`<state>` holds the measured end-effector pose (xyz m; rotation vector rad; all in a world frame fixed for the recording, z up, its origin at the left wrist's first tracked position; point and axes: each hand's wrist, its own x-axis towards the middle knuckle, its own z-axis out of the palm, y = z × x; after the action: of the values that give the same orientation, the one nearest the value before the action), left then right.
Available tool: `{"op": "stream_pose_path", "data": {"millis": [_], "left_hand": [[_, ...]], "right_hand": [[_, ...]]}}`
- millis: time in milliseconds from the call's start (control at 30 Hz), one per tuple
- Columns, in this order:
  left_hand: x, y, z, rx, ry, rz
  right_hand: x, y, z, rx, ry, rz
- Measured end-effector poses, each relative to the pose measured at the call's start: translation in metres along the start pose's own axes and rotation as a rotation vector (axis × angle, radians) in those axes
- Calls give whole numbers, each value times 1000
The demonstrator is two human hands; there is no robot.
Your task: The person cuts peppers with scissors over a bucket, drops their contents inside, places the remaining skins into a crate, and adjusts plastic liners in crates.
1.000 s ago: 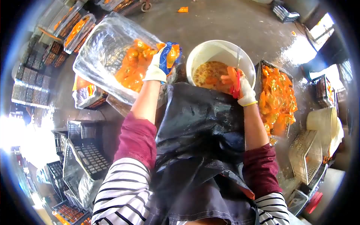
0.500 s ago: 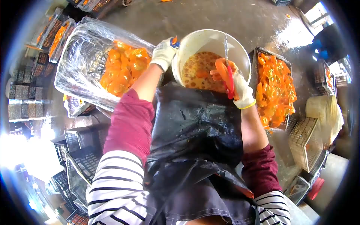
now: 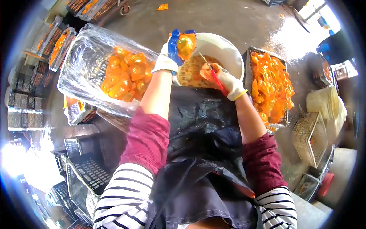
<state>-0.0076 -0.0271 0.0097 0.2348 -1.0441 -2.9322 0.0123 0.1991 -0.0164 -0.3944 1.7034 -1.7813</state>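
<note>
My left hand, in a white glove with blue fingertips, is closed on a shiny orange packet with a rounded, yellowish content. It holds the packet over the left rim of a white bucket. Brownish liquid with many small round bits lies in the bucket. My right hand, in a white glove with orange-looking fingers, grips a red-handled knife above the bucket's right side. The narrow blade points up and left, towards the packet. To my left, a plastic-lined crate holds more orange packets.
Right of the bucket stands a crate heaped with flattened orange wrappers. A pale crate and a round tub are farther right. Black crates stack up at lower left. An orange scrap lies on the wet floor.
My left hand has moved right and turned, and an orange packet now shows in its grip. My right hand has shifted slightly left, tilting the knife blade from upright towards the left.
</note>
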Motion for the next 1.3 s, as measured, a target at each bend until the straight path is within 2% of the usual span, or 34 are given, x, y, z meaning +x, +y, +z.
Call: {"op": "stream_pose_path", "data": {"millis": [100, 133, 167, 233, 300, 367, 433, 467, 567, 600, 667, 767, 867, 967, 1000, 1067, 1133, 1233, 1300], "left_hand": [[-14, -13, 8, 171, 66, -74], [-32, -9, 31, 229, 73, -69], [-42, -7, 43, 288, 83, -64], [-26, -12, 20, 189, 38, -140], [-16, -13, 6, 138, -64, -158], [-7, -17, -3, 67, 17, -191], [-16, -11, 15, -15, 134, -216], [-31, -4, 38, 70, 143, -207], [-17, -20, 14, 280, -98, -123], [-19, -19, 20, 266, -19, -100], [-20, -21, 19, 341, -12, -83], [-17, -27, 19, 519, -51, 39], [-2, -38, 0, 640, -23, 141], [8, -45, -13, 610, 5, 123], [11, -49, -22, 612, -3, 131], [9, -47, -20, 945, -45, 29], [-5, -36, 1, 1600, -111, -217], [-20, -32, 21, 827, 178, -383], [-18, -33, 15, 982, 150, -333]], "right_hand": [[-6, -4, 1, 201, -32, 100], [-4, 5, -3, 28, -22, 4], [-3, 4, -5, -34, -24, 38], [-9, -14, 0, -152, -34, 109], [-19, -36, 8, -312, 77, 142], [-17, -39, 7, -385, 110, 217], [-9, -27, 1, -369, 156, 146], [-7, -23, -1, -364, 177, 109], [-26, -59, 14, -118, 227, 188], [-24, -57, 13, -96, 220, 204], [-18, -45, 9, -54, 207, 234], [-9, -26, 5, -221, 205, -19], [-11, -32, 9, -219, 250, 83], [-23, -56, 18, -363, 266, 149], [-17, -43, 15, -347, 256, 47], [1, -6, 3, -317, 236, -158], [4, -6, -3, -334, 201, -49], [-3, -19, 1, -436, 231, 60], [-6, -23, 4, -479, 254, 79]]}}
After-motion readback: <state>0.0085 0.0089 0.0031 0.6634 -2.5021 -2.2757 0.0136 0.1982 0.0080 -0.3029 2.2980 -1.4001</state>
